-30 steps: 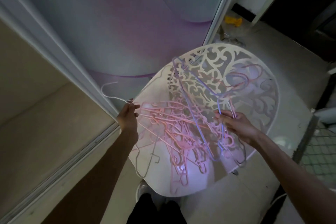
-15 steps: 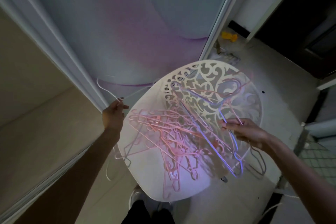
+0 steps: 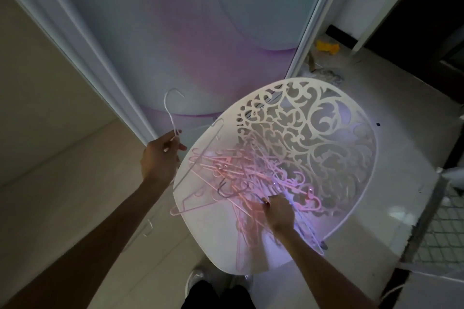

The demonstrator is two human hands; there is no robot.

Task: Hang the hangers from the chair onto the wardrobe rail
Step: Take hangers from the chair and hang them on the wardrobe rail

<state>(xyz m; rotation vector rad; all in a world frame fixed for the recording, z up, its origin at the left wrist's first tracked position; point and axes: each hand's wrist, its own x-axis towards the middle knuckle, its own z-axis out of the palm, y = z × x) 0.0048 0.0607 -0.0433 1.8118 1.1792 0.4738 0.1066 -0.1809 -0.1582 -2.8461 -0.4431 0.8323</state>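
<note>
Dimness blurred the pink hangers (image 3: pixel 241 178) tangled on the white chair (image 3: pixel 326 138), so single ones were hard to separate. The left hand (image 3: pixel 160 155) gripped a white hanger (image 3: pixel 169 110) beside the seat's edge, hook upward. The right hand (image 3: pixel 278 211) reached into the pile, fingers curled among hangers; its grasp was unclear.

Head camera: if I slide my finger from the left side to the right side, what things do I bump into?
Beige wardrobe interior → left hand holding a white hanger → pink hangers → right hand → chair's lacy back → tiled floor.
</note>
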